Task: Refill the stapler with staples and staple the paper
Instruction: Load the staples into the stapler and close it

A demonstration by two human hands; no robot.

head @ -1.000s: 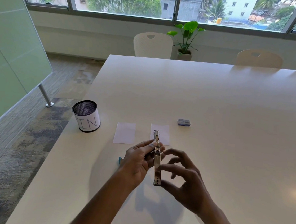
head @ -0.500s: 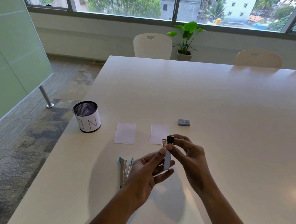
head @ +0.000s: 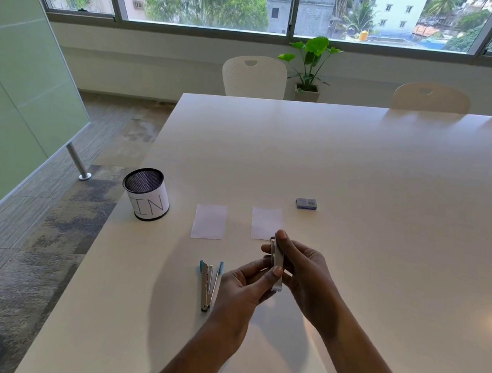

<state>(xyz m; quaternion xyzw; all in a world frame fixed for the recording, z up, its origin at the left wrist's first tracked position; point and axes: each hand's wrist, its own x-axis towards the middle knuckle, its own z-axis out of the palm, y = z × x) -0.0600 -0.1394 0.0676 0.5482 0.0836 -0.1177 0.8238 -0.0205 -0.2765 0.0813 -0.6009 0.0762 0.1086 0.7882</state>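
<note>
OP: since half a sec ago the right hand (head: pixel 305 270) slid down the silver stapler part (head: pixel 279 260), fingers curled round it now. The left hand (head: pixel 241 288) pinches its near end.

Reply: yep, and the stapler body (head: pixel 209 285) lies splayed open just left of them, well in from the table (head: pixel 387 200) edge, with a paper (head: pixel 266 223) just beyond.

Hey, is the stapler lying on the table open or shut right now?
Open. The stapler lies flat on the table, its two arms splayed in a V, blue tips apart, joined only at the near end.
</note>
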